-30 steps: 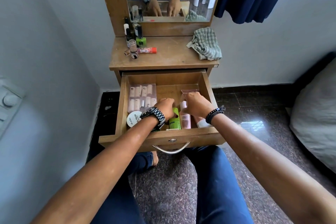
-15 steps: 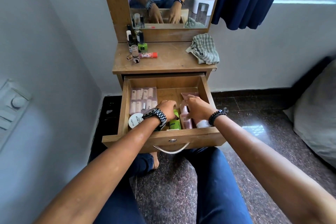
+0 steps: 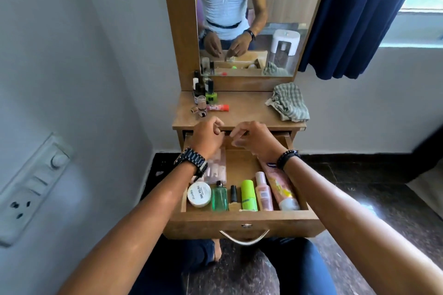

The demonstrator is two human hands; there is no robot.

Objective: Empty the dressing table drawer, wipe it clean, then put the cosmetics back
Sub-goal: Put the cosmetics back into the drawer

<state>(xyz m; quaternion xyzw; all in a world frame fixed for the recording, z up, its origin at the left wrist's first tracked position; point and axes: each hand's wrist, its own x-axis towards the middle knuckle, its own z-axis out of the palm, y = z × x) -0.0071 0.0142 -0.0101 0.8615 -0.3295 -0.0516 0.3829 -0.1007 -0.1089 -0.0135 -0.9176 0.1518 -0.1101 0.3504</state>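
Observation:
The wooden drawer (image 3: 239, 219) is pulled open. In it lie a white round jar (image 3: 199, 194), a green glass bottle (image 3: 219, 197), a small black tube (image 3: 233, 193), a lime bottle (image 3: 248, 195), a pink bottle (image 3: 263, 191), a peach tube (image 3: 280, 187) and clear packs of false nails (image 3: 217, 167). My left hand (image 3: 207, 134) and my right hand (image 3: 251, 137) hover over the drawer's back edge, fingers loosely curled, with nothing plainly in them. Several small bottles (image 3: 203, 93) and a red-capped tube (image 3: 218, 108) stand on the table top (image 3: 249, 108).
A checked cloth (image 3: 288, 102) lies crumpled at the table top's right. The mirror (image 3: 247, 19) rises behind it, a blue curtain (image 3: 359, 19) hangs to the right, and a switch panel (image 3: 28, 189) is on the left wall. My knees sit under the drawer.
Both hands have lifted out of the drawer's front row and moved back toward the table top. The pink bottle that the right hand touched now lies free.

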